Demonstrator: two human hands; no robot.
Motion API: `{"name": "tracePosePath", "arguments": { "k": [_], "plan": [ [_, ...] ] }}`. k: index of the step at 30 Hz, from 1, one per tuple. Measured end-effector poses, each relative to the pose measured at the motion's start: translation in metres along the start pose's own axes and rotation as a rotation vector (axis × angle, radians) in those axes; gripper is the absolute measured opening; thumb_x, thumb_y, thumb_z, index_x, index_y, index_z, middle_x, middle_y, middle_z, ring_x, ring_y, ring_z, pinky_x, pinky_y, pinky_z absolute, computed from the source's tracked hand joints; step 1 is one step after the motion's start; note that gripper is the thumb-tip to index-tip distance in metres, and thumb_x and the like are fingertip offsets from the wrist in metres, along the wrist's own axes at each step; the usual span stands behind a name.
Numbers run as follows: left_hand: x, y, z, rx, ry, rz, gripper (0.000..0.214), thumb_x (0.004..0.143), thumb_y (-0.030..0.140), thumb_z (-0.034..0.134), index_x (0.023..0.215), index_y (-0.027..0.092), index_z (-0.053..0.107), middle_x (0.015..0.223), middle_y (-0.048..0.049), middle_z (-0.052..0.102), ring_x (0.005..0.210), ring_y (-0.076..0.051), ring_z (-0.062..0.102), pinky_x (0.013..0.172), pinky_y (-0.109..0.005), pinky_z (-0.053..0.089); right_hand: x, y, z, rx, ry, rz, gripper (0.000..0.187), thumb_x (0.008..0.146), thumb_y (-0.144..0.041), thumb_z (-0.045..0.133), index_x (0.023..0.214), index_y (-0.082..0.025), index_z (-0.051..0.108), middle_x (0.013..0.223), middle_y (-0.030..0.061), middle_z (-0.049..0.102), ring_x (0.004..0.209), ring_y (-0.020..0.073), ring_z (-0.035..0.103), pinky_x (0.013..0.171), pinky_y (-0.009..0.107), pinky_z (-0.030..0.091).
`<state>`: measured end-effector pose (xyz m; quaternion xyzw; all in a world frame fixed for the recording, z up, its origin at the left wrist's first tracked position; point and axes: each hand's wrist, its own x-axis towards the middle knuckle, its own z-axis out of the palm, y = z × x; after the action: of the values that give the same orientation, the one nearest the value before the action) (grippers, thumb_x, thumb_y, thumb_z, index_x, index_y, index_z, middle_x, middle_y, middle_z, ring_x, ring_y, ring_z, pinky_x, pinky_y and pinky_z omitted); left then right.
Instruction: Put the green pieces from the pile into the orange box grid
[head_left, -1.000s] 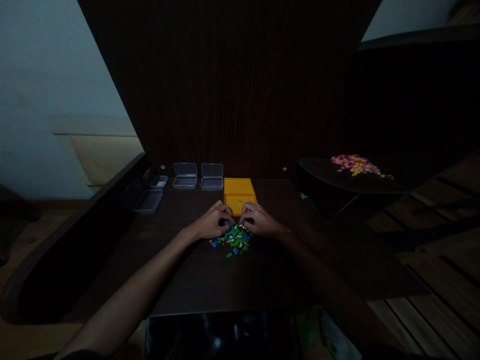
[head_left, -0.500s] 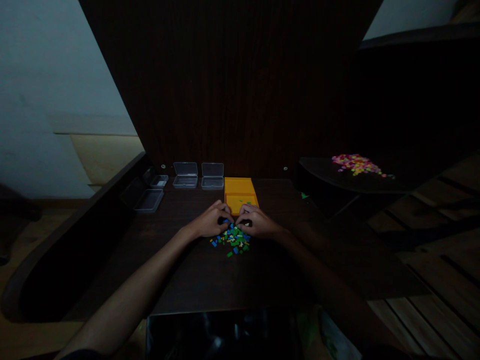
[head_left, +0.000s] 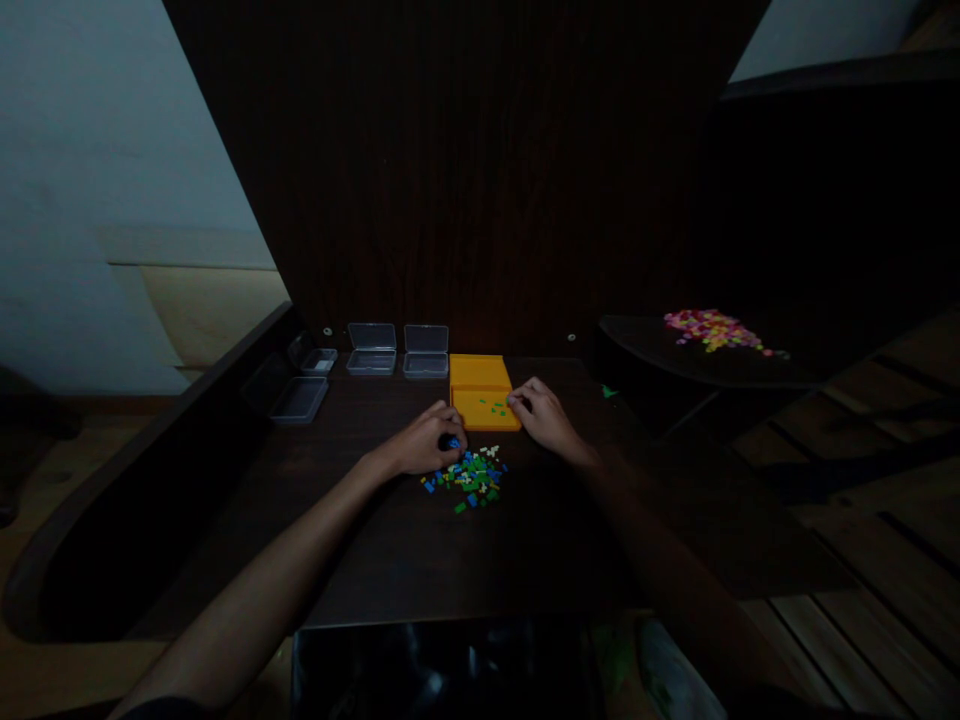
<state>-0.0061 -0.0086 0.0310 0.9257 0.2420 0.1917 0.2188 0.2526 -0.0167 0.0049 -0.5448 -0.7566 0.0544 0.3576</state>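
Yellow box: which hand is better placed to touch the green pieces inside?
Probably the right hand: its fingers are at the right edge of the yellow box, near the green pieces. The left hand is at the mixed pile.

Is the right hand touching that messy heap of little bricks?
Apart. The head view shows dark tabletop between the right hand and the brick heap; the hand is by the open yellow box.

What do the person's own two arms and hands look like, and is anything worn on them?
The left hand and right hand are ungloved. Both forearms are bare up to a dark sleeve edge, clearest at the picture's bottom left.
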Motion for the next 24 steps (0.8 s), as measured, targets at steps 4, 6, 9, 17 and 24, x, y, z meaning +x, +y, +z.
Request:
{"name": "tracePosePath", "arguments": {
  "k": [4, 6, 9, 17, 24],
  "plan": [
    [0.001, 0.0, 0.0, -0.004, 0.083, -0.001, 0.011, 0.082, 0.02, 0.059, 0.082, 0.019, 0.069, 0.091, -0.0039, 0.062, 0.092, -0.019, 0.054, 0.088, -0.033, 0.042, 0.0, 0.007, 0.004, -0.099, -0.037, 0.005, 0.017, 0.09, -0.02, 0.051, 0.084, -0.018, 0.067, 0.087, 0.006, 0.054, 0.084, 0.0187, 0.053, 0.077, 0.031, 0.045],
    [0.003, -0.002, 0.001, 0.003, 0.161, -0.034, 0.013, 0.085, 0.023, 0.057, 0.083, 0.019, 0.069, 0.09, -0.0039, 0.062, 0.091, -0.019, 0.053, 0.088, -0.034, 0.042, 0.0, 0.006, 0.005, -0.152, -0.068, 0.0, 0.017, 0.089, -0.019, 0.052, 0.084, -0.017, 0.068, 0.088, 0.0065, 0.054, 0.085, 0.0193, 0.053, 0.078, 0.031, 0.045],
    [0.006, -0.005, 0.004, 0.018, 0.262, -0.092, 0.013, 0.086, 0.024, 0.058, 0.085, 0.019, 0.07, 0.09, -0.0036, 0.062, 0.09, -0.019, 0.054, 0.088, -0.036, 0.041, 0.0, 0.006, 0.006, -0.212, -0.089, -0.025, 0.019, 0.09, -0.019, 0.052, 0.083, -0.017, 0.069, 0.088, 0.0068, 0.053, 0.086, 0.0194, 0.052, 0.078, 0.032, 0.044],
    [0.009, -0.011, 0.008, -0.099, 0.416, -0.171, 0.015, 0.087, 0.029, 0.059, 0.086, 0.019, 0.07, 0.089, -0.0043, 0.063, 0.091, -0.02, 0.056, 0.086, -0.037, 0.044, 0.0, 0.003, 0.001, -0.231, -0.055, -0.053, 0.022, 0.088, -0.017, 0.049, 0.092, -0.017, 0.072, 0.09, 0.008, 0.054, 0.087, 0.0209, 0.052, 0.08, 0.034, 0.045],
    [0.01, -0.016, 0.011, -0.267, 0.47, -0.23, 0.016, 0.084, 0.032, 0.06, 0.086, 0.018, 0.068, 0.088, -0.0047, 0.066, 0.085, -0.018, 0.059, 0.078, -0.032, 0.047, -0.001, -0.001, -0.002, -0.217, -0.03, -0.057, 0.021, 0.085, -0.015, 0.052, 0.09, -0.018, 0.072, 0.089, 0.0081, 0.054, 0.087, 0.0215, 0.052, 0.08, 0.035, 0.046]
  ]
}}
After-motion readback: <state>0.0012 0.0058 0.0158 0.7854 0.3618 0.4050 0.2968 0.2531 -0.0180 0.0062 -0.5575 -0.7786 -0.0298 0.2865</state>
